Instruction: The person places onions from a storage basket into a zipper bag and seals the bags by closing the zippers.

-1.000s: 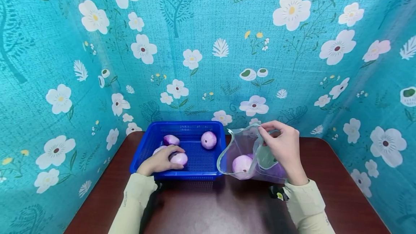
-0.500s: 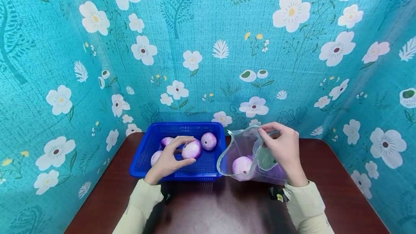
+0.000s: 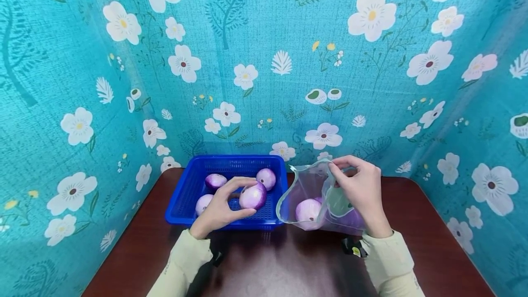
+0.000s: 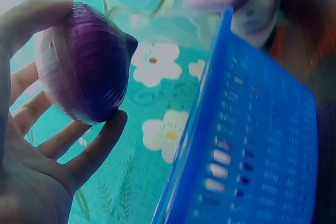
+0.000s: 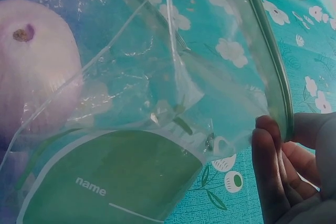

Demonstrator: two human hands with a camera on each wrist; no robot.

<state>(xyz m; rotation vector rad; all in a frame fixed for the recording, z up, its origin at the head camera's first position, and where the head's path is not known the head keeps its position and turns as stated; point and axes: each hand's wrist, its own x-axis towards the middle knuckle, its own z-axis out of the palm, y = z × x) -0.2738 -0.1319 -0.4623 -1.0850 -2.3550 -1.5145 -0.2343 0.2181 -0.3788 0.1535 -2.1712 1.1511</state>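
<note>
My left hand [image 3: 222, 207] grips a purple onion [image 3: 253, 195] between thumb and fingers, held up over the blue plastic basket [image 3: 175, 210]. In the left wrist view the onion [image 4: 86, 64] shows its pointed tip facing the bag. Pinched at the rim by my right hand [image 3: 360, 189] is a clear zip bag [image 3: 309, 178], its mouth held wide and facing left. Inside the bag an onion [image 3: 308, 210] lies near the mouth, with more purple behind it. The right wrist view shows a green label [image 5: 115, 177] reading "name", and the fingers pinching the green zip edge.
Three more onions sit in the basket: one at back left [image 3: 215, 181], one at front left [image 3: 204, 204] and one at back right [image 3: 266, 178]. Basket and bag stand side by side on a dark red-brown table [image 3: 255, 265]. A flowered teal cloth [image 3: 264, 104] closes in the back and sides.
My left hand has lifted the onion from the basket's left part and carried it right, towards the bag. The right hand and the bag have stayed in place.
</note>
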